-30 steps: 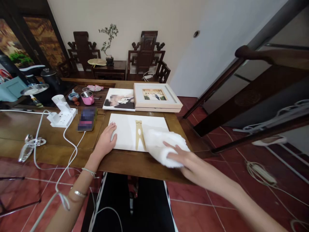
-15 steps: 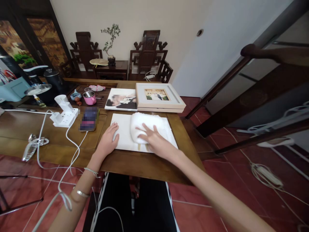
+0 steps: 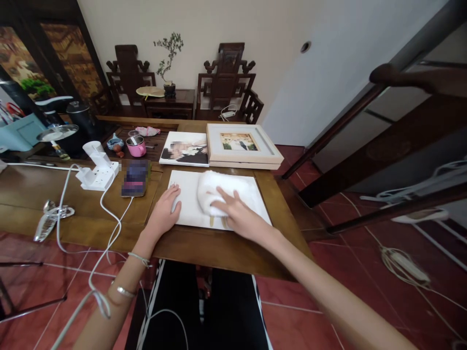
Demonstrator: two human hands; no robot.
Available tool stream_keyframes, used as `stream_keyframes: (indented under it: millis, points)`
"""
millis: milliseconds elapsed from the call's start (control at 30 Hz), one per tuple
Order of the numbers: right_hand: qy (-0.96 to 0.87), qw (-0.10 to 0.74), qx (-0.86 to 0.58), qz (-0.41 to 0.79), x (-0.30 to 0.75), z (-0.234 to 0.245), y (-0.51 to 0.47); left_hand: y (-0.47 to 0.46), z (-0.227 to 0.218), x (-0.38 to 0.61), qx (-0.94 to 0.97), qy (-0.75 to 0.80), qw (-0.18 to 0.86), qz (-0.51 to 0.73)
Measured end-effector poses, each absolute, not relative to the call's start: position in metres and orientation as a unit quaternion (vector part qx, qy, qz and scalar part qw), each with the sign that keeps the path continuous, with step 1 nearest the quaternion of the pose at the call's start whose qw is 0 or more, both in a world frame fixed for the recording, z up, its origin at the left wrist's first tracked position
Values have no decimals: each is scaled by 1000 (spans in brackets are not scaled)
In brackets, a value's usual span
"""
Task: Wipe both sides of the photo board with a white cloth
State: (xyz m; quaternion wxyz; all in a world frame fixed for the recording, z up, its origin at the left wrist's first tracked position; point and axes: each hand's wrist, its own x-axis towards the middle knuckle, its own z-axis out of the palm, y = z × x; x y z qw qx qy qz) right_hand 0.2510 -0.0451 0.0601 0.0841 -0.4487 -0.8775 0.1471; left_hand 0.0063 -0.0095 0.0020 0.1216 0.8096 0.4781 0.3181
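My right hand [image 3: 241,219] lies palm down on a folded white cloth [image 3: 211,187], fingers spread and pressing rather than closed around it, so nothing is truly gripped. The cloth sits on a flat white panel [image 3: 188,206] that lies at the near edge of the wooden table [image 3: 219,249], straight in front of me. A tan strip [image 3: 212,222] of the panel's surface peeks out just below the cloth, beside my fingers. My left hand [image 3: 163,216] is flat and relaxed too, its fingertips resting on the panel's left edge, the palm on the wood. Just beyond the panel lie a framed photo [image 3: 242,146] and, touching its left side, an unframed print [image 3: 185,148]. To the left of my left hand is a phone [image 3: 135,179] (its screen is blurred), with a white power strip [image 3: 97,172] just beside it and a pink cup [image 3: 136,147] farther back.
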Motion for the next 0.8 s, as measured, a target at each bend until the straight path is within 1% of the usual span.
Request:
stream_keyframes:
  millis: [100, 200, 367, 500, 600, 733, 800]
  points:
    - [-861, 88, -484, 126, 244, 53, 0, -9, 2, 6, 809, 477, 125, 320]
    - [-861, 94, -491, 97, 237, 50, 16, -9, 3, 5, 808, 477, 131, 320]
    - [-893, 89, -437, 66, 233, 47, -28, -10, 3, 6, 806, 476, 135, 326]
    - [-912, 89, -394, 63, 234, 48, -88, -9, 1, 6, 808, 478, 123, 323]
    - [-920, 80, -375, 80, 237, 53, -112, -9, 2, 6, 809, 479, 123, 319]
    - [-909, 84, -387, 130, 242, 60, -92, -10, 3, 6, 809, 478, 127, 317]
    - [-898, 88, -413, 127, 239, 60, -64, -11, 4, 6, 810, 479, 127, 314]
